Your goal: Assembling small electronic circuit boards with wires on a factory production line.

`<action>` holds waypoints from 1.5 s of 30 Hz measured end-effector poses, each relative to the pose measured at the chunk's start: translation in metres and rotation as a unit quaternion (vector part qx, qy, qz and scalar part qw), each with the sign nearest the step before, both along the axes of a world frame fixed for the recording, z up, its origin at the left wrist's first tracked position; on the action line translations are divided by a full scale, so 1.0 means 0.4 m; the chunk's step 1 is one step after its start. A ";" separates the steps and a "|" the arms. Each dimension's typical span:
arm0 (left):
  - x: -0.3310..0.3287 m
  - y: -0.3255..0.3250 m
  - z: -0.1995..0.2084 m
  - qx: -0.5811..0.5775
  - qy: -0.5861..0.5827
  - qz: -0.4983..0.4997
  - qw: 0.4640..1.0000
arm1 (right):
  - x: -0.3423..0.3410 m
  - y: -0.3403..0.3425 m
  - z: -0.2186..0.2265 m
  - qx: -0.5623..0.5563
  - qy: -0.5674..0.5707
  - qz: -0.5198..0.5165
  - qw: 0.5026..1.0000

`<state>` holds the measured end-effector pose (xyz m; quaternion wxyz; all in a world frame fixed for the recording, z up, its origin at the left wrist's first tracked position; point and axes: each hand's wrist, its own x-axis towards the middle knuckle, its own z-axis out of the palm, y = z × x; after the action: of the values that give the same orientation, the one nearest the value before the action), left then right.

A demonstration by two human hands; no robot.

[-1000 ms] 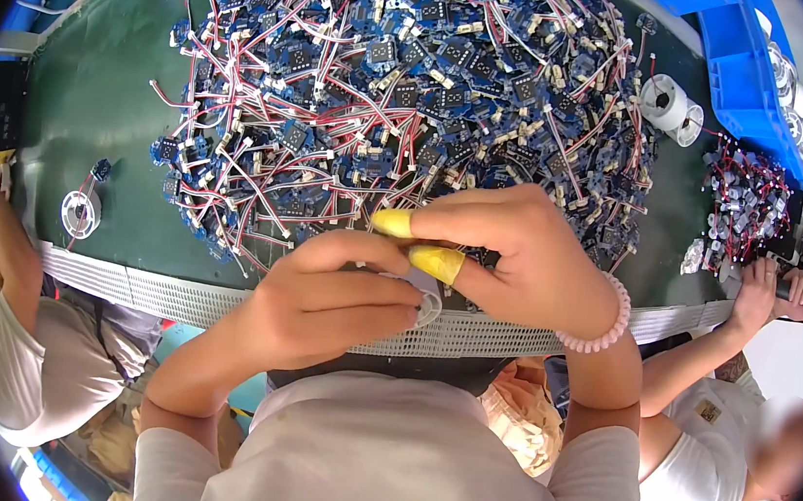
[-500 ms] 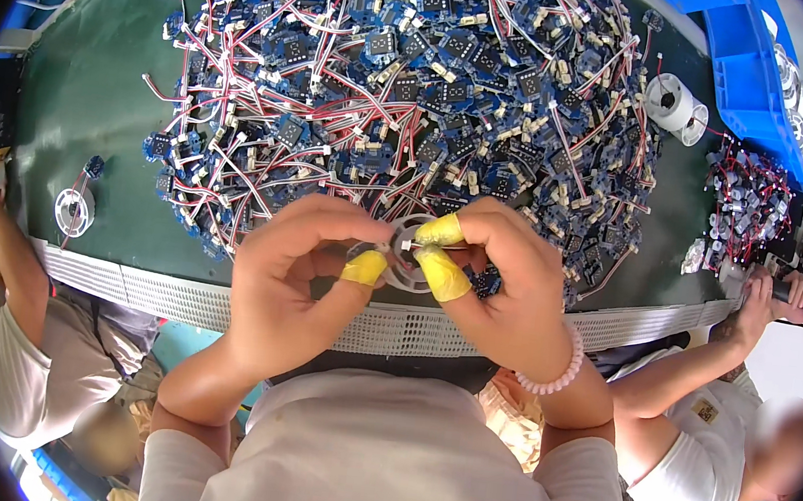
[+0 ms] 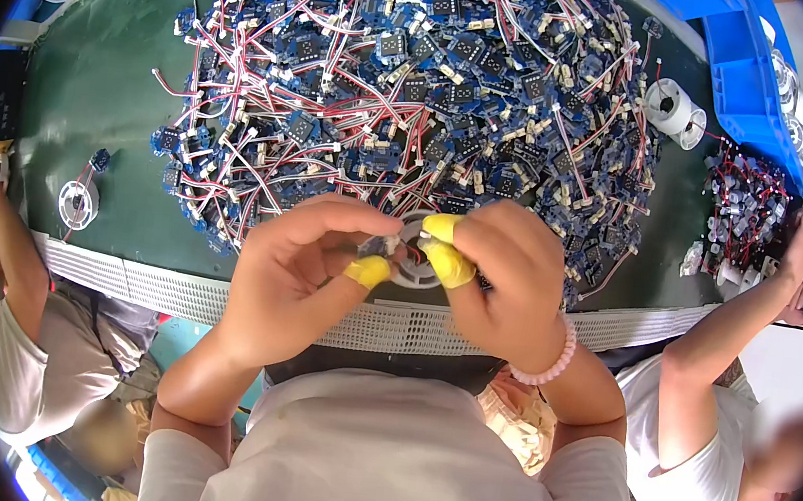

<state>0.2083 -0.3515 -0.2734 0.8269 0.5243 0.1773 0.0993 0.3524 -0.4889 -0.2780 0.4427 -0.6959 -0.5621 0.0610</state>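
Both my hands meet over the table's near edge. My left hand (image 3: 306, 275), with yellow tape on its thumb, pinches a small grey part (image 3: 379, 246) between thumb and forefinger. My right hand (image 3: 505, 286) has yellow wrapping on thumb and forefinger, their tips pressed together on the end of a small wire connector (image 3: 423, 237), mostly hidden. A bit of red wire shows between the hands. Under the fingertips, a round white plastic spool (image 3: 416, 274) is partly covered; whether a hand touches it, I cannot tell.
A large heap of blue circuit boards with red-and-white wires (image 3: 419, 86) covers the green table (image 3: 108, 112). One white spool (image 3: 78, 205) lies left, another (image 3: 675, 113) right, near a blue bin (image 3: 734, 65) and a pile of small wired parts (image 3: 744, 203). Co-workers sit on both sides.
The connector in my right fingers has tilted and is more covered. The grey part now shows plainly in my left fingers. At right, a co-worker's hand has moved up toward the wired parts.
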 end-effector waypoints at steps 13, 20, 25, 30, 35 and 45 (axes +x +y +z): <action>0.008 -0.009 0.000 0.180 0.025 0.087 0.980 | -0.007 0.025 -0.008 -0.052 0.054 0.030 0.997; 0.011 -0.014 0.000 0.187 0.032 0.083 0.978 | -0.013 0.017 0.000 -0.048 0.037 0.014 0.998; -0.002 0.009 0.015 0.274 0.026 0.017 0.961 | -0.011 -0.001 -0.001 -0.004 0.096 0.055 0.994; -0.018 0.011 0.039 0.263 0.010 0.016 0.965 | -0.008 0.003 0.013 0.023 0.144 0.101 0.984; -0.035 0.031 0.063 0.280 -0.003 0.096 0.955 | 0.041 0.022 0.035 0.009 0.022 -0.042 0.999; -0.274 0.445 -0.017 0.527 0.178 0.369 0.745 | 0.482 -0.075 -0.010 -0.102 -0.369 -0.370 0.846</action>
<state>0.0988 -0.1737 -0.2804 0.2712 0.7788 0.4200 0.3789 0.5452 -0.5189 -0.2821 0.1192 -0.8647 -0.3753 -0.3119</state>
